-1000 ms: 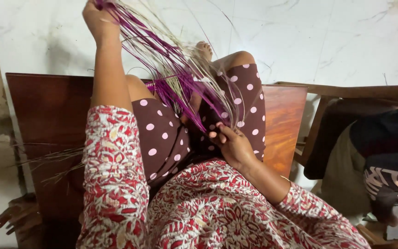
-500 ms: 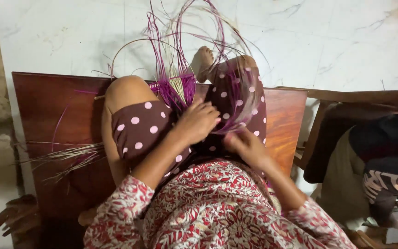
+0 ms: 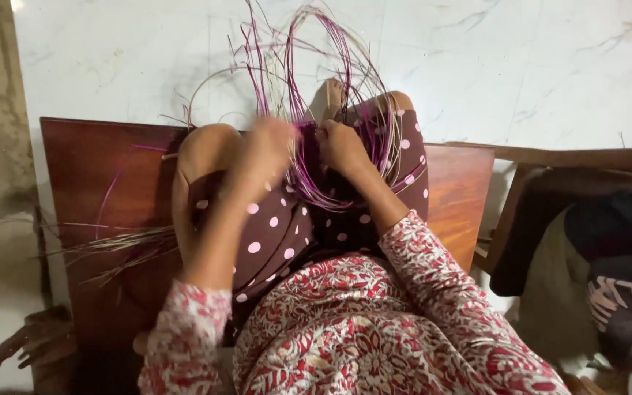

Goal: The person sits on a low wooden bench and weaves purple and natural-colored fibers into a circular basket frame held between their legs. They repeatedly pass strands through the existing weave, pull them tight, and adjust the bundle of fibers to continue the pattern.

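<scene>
While blurred, left hand [image 3: 268, 146] and right hand [image 3: 341, 144], each grip clenched on purple strands [image 3: 309, 110].

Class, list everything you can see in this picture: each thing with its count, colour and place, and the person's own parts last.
Strands: a bundle, purple and pale, looping up from between the knees.
Loose strands: a small pile, pale and purple, on the board's left side.
Wooden board: one, reddish brown, under the person.
Floor: white marbled, beyond the board.
Cloth heap: dark, right edge.
Left hand: blurred, at the strands.
Right hand: gripping the strands.
</scene>
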